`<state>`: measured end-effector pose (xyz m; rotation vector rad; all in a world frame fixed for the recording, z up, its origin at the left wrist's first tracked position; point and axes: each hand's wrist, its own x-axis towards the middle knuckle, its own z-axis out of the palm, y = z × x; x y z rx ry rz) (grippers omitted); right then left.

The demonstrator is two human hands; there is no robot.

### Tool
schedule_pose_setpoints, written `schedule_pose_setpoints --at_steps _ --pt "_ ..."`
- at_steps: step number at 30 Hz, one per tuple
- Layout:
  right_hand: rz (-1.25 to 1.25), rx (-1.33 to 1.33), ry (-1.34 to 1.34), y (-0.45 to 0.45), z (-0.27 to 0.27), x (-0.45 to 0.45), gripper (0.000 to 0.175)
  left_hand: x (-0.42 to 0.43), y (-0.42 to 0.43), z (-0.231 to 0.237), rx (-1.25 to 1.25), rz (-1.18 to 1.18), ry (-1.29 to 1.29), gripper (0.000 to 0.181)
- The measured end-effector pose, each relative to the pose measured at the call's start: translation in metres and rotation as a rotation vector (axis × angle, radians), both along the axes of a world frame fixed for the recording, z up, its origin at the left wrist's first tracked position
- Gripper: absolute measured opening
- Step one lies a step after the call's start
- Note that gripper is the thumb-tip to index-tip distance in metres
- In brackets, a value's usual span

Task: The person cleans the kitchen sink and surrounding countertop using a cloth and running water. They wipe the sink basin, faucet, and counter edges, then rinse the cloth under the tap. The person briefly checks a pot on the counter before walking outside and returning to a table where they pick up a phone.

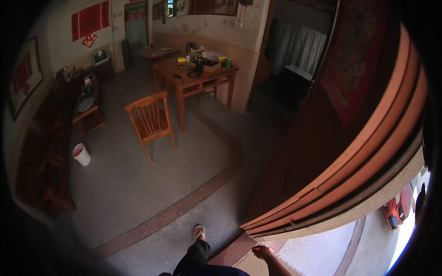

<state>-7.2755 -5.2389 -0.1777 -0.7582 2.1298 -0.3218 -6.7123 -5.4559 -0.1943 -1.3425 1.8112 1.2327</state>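
Note:
My right hand (pixel 262 252) hangs low over the doorway threshold (pixel 229 250), its fingers curled in and nothing visible in them. It is near the foot of an orange-brown wooden door frame (pixel 310 196) but apart from it. My left hand is out of view. One foot in a white flip-flop (pixel 199 233) stands on the grey speckled floor (pixel 152 193), just inside the room. Ahead is a wooden chair (pixel 148 120) with a slatted back. Behind it stands a wooden table (pixel 165 74) bearing an open cardboard box (pixel 211 67), a green can (pixel 228 63) and other small items.
A white bucket (pixel 82 155) stands on the floor at left, near a dark wooden bench (pixel 45 165). Beyond are a low table (pixel 86 115) and a small screen (pixel 100 56). A dark red door leaf (pixel 304 148) stands at right. Outside is a red vehicle (pixel 397 208).

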Motion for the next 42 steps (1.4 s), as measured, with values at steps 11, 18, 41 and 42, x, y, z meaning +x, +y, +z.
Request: schedule_pose_setpoints --at_steps 11,18,41,42 --pt "-0.005 0.328 -0.268 -0.157 0.017 -0.055 0.034 -0.207 -0.499 0.074 -0.585 -0.112 0.132 0.038" --pt "0.109 0.287 -0.224 -0.377 -0.006 -0.176 0.032 -0.361 -0.631 0.043 -0.475 0.143 0.32 0.046" --pt "0.496 0.026 -0.217 -1.214 0.076 -0.44 0.032 -0.637 -1.116 0.245 -0.459 0.364 0.72 0.04" --pt "0.548 -0.105 -0.054 -1.239 0.088 -0.443 0.033 -0.654 -1.15 0.244 -0.54 0.293 0.793 0.042"
